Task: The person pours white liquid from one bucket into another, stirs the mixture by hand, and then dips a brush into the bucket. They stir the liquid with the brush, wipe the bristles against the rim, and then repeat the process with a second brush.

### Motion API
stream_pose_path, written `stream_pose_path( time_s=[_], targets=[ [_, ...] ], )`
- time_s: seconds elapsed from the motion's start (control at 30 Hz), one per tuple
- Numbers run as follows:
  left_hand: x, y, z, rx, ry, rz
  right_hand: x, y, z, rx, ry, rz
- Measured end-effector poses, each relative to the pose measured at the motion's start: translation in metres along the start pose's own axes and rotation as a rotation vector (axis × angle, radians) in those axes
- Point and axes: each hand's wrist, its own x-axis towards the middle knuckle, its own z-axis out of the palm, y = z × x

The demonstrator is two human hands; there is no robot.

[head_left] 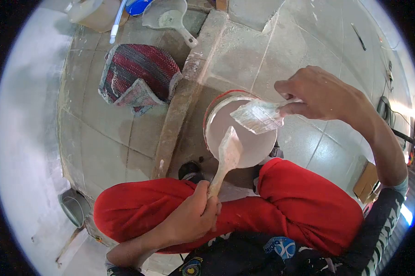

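Between my knees stands a round bucket (218, 120) with a reddish rim, holding a pale, whitish material. My left hand (193, 216) is closed around the handle of a pale-coated spatula (230, 149), whose blade points up over the near part of the bucket. From the right, my right hand (315, 94) grips a wide brush (259, 116) by its handle. The brush is coated white, and its bristles point left above the bucket. The brush and the spatula are apart.
A striped red and grey cloth (143, 76) lies on the tiled floor beyond a raised ledge (184, 106). Farther off are a white dipper (170, 19) and a cloudy container (94, 14). A metal pot (74, 209) is at lower left, a cardboard box (367, 183) at right.
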Motion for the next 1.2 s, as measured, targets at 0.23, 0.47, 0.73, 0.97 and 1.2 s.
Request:
stream_pose_path(
  time_s=[0.23,0.47,0.73,0.97,1.2],
  targets=[
    [0.001,-0.006,0.003,0.311,0.187,0.194,-0.01,0.011,0.004,0.155,0.116,-0.016],
    [-0.004,0.0,0.003,0.396,0.163,0.095,-0.017,0.007,-0.006,0.418,0.065,0.005],
    [-0.004,0.004,0.009,0.547,0.231,0.131,-0.017,0.012,0.004,0.53,0.103,-0.063],
    [-0.003,0.0,0.007,0.857,0.38,0.372,-0.022,0.004,-0.008,0.393,0.04,-0.128],
    [-0.003,-0.003,0.008,1.106,0.472,0.415,-0.023,0.004,-0.004,0.261,0.13,-0.246]
  ],
)
